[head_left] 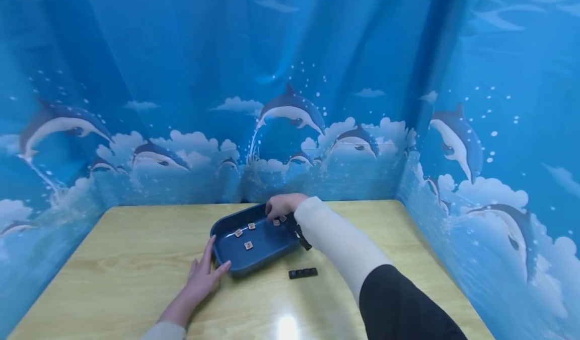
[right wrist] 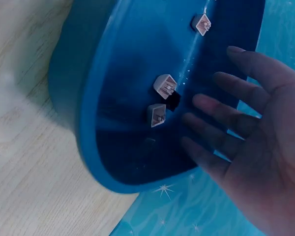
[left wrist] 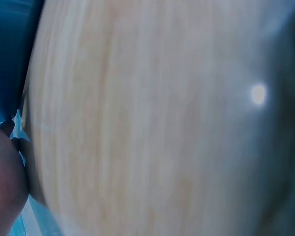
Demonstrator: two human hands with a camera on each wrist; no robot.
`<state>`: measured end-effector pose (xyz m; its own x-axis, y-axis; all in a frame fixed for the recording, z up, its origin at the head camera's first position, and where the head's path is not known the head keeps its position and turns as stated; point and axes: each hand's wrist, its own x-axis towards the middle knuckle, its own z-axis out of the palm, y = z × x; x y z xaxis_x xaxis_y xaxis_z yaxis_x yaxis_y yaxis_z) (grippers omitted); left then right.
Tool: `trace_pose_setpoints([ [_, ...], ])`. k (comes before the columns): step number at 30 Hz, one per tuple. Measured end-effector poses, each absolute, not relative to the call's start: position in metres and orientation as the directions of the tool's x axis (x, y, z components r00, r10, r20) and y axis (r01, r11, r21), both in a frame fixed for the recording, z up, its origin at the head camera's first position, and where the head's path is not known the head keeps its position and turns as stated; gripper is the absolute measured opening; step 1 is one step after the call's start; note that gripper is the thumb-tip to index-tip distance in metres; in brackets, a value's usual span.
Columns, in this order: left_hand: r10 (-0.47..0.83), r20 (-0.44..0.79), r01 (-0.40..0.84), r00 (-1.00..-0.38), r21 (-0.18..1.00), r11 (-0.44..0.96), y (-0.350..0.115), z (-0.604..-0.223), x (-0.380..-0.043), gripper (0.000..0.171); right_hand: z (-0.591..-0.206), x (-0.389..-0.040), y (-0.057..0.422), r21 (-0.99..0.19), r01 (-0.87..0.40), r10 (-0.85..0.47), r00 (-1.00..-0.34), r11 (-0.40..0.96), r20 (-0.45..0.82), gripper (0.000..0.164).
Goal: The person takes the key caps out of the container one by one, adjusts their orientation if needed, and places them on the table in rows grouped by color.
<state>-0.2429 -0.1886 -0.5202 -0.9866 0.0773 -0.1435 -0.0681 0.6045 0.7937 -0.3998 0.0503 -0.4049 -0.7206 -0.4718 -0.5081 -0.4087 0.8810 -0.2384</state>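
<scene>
A blue tray [head_left: 267,249] with raised walls and rounded corners holds several small pale keycaps. One keycap [head_left: 248,245] lies near its front, and another keycap [right wrist: 165,85] shows its hollow underside and stem beside a small black piece [right wrist: 173,101]. My left hand [head_left: 202,278] touches the tray's near left corner, fingers spread and thumb at the front rim; the left wrist view catches only part of this hand [left wrist: 7,177]. Over the far right part of the tray is my right hand [head_left: 283,205]. Its fingers [right wrist: 226,115] look apart and nearly straight, with nothing held in them.
A short black segmented bar [head_left: 303,273] lies on the wooden table [head_left: 131,249] in front of the tray. Blue dolphin-print curtains [head_left: 204,78] enclose the back and sides. Something black [head_left: 303,239] shows below the right wrist, by the tray's right end.
</scene>
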Motion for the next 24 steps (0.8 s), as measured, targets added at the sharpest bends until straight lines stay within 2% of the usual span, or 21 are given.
trace_pose_setpoints([
  [12,0.055,-0.113,-0.059,-0.992,0.804,0.592,-0.185,-0.523,-0.241,0.091,-0.427,-0.404,0.048,-0.179,-0.38,-0.415,-0.746,0.908,-0.52,0.036],
  [15,0.059,-0.104,-0.049,-0.993,0.805,0.591,-0.184,-0.525,-0.24,0.09,-0.431,-0.404,0.049,-0.179,-0.384,-0.417,-0.729,0.906,-0.543,0.032],
  [24,0.051,-0.125,-0.071,-0.991,0.801,0.595,-0.186,-0.521,-0.24,0.09,-0.432,-0.402,0.047,-0.19,-0.409,-0.44,-0.696,0.893,-0.568,0.032],
])
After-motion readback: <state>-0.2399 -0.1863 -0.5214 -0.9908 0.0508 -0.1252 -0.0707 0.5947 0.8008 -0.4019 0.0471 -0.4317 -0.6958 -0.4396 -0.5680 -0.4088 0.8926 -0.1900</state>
